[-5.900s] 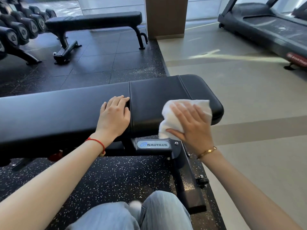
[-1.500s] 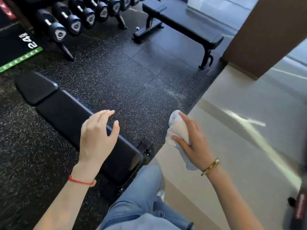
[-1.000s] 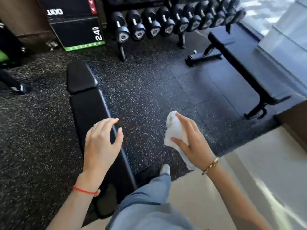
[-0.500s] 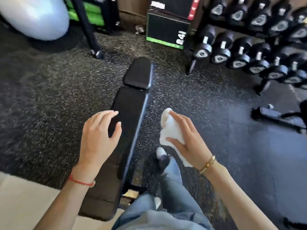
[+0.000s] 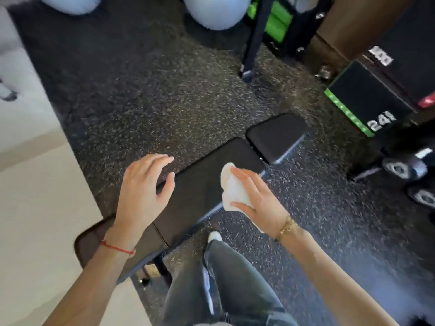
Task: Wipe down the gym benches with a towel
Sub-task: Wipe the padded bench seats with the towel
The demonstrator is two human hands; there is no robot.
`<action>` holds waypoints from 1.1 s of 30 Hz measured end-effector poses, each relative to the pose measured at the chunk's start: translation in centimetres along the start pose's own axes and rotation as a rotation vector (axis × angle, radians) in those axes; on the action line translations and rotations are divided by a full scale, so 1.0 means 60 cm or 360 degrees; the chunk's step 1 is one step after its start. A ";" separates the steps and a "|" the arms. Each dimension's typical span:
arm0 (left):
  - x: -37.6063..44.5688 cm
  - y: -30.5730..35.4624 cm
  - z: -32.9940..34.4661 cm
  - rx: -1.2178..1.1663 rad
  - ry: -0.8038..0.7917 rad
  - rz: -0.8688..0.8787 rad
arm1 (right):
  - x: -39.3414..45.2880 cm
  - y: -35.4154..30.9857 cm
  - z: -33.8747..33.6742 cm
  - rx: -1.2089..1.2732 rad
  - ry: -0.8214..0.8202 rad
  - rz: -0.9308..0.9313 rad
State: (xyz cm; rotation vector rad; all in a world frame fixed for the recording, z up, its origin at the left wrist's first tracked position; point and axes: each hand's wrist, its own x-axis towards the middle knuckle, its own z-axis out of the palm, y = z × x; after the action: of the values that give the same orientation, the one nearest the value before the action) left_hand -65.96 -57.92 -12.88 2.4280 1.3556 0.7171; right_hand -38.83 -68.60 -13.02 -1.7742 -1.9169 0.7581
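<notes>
**A:** What does the head camera show in the middle of the frame?

**B:** A black padded bench (image 5: pixel 207 184) running diagonally from lower left to centre right, with a separate smaller pad (image 5: pixel 276 137) at its upper-right end. It stands on dark speckled rubber flooring (image 5: pixel 153 109).

**A:** And the hands?

**B:** The right hand (image 5: pixel 256 198), just right of centre, clasps a crumpled white towel (image 5: pixel 231 189), thumb below and fingers (image 5: pixel 244 175) laid over the top. It sits over the bench's right edge; I cannot tell whether the towel touches the padding (the frame is blurred). The left hand (image 5: pixel 143 189), left of centre, grasps nothing: fingers spread and lightly bent, over the bench's left edge.

**A:** Anything on the wrists?

**B:** A red string (image 5: pixel 116 248) on the left, a gold bracelet (image 5: pixel 286 228) on the right.

**A:** The rest of the frame?

**B:** A jeans-clad leg (image 5: pixel 226 278) at bottom centre with a white shoe tip (image 5: pixel 214 236) beside the bench. Pale flooring (image 5: pixel 30 184) fills the left side. Two pale blue exercise balls (image 5: pixel 216 10) sit along the top edge, a black box with green trim (image 5: pixel 362 100) at upper right, and dumbbells (image 5: pixel 404 168) at the right edge.
</notes>
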 end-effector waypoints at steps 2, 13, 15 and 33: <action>-0.025 -0.022 0.027 0.0055 0.0057 -0.0084 | 0.030 0.030 0.026 -0.0049 -0.0107 -0.0112; -0.312 -0.187 0.227 0.0343 -0.0028 -0.0503 | 0.125 0.182 0.312 -0.0405 -0.0611 -0.0447; -0.367 -0.217 0.270 0.0390 -0.0118 -0.0531 | 0.131 0.209 0.375 -0.0421 -0.0685 -0.0498; -0.595 -0.426 0.468 0.0622 0.0114 -0.0543 | 0.116 0.351 0.705 -0.0576 -0.0275 -0.1528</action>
State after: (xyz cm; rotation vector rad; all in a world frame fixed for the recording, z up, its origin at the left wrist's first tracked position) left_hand -84.82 -74.62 -58.49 2.3588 2.0373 0.4906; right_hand -50.30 -65.49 -59.28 -0.7257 -2.7597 0.2141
